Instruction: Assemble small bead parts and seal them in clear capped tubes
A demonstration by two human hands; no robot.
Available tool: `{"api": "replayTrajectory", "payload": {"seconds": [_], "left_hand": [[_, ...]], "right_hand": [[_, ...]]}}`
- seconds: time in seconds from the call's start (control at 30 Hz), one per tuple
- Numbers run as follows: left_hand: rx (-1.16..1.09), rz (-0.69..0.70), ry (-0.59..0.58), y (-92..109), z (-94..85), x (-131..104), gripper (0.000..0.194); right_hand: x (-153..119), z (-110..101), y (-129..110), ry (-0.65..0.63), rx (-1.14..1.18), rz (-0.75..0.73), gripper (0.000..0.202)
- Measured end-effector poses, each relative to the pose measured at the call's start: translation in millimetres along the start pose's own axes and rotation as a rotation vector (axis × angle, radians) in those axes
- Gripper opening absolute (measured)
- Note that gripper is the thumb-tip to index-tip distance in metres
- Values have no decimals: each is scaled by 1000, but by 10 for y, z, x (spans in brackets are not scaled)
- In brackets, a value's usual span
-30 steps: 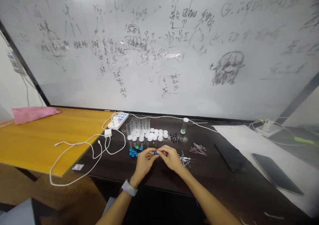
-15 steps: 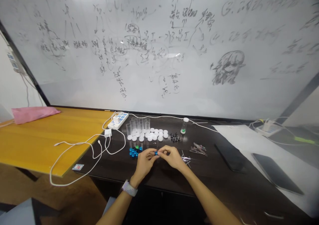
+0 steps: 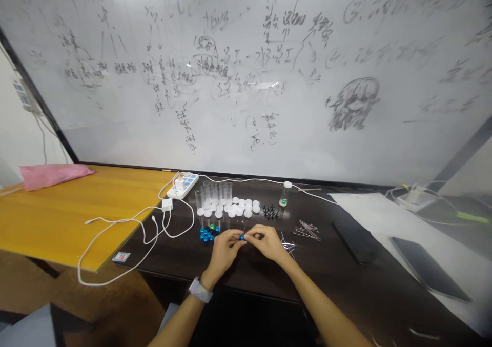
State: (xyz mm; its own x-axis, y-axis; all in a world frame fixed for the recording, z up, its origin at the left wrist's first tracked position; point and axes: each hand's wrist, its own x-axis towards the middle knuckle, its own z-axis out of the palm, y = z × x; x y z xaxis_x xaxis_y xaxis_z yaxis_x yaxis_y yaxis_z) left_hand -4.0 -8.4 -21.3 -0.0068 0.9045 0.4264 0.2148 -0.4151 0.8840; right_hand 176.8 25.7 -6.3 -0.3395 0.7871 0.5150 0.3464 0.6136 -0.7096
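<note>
A small, glossy blue ball (image 3: 242, 238) is held above the dark brown wooden table (image 3: 323, 275), nearer its front edge than its back edge and about midway between its left edge and the large white sheet at the right. The ball is pinched from one side by the thumb and fingers of the left hand (image 3: 225, 252) and from the other by those of the right hand (image 3: 269, 242); both grips are closed, with the fingertips almost meeting. Whether anything slender is also gripped cannot be told at this size.

The step in hand is judged to be fine two-handed work on the ball, perhaps a part being fitted or turned. For the next move, a steady left pinch and small, careful pressure from the right fingertips seem to be called for; the ball could slip if squeezed unevenly.

Toward the left edge, just beside the left hand, a cluster of shiny blue balls (image 3: 206, 236) is seen, with one shiny green ball (image 3: 211, 227) at its back. Thin, straight silvery rods (image 3: 288, 245) are partly hidden behind the right hand. Toward the back edge, round white plastic caps (image 3: 239, 212) and small black pronged pieces (image 3: 271, 212) are laid out.
</note>
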Motion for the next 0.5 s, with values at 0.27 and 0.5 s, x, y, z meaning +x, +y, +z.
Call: {"api": "replayTrajectory", "payload": {"seconds": [0.27, 0.5], "left_hand": [[20, 3, -12, 2, 0, -14, 20], [-99, -88, 18, -15, 18, 18, 24]], "right_hand": [[-10, -13, -38, -16, -27, -61, 19], [-22, 31, -76, 37, 17, -17, 22]]}}
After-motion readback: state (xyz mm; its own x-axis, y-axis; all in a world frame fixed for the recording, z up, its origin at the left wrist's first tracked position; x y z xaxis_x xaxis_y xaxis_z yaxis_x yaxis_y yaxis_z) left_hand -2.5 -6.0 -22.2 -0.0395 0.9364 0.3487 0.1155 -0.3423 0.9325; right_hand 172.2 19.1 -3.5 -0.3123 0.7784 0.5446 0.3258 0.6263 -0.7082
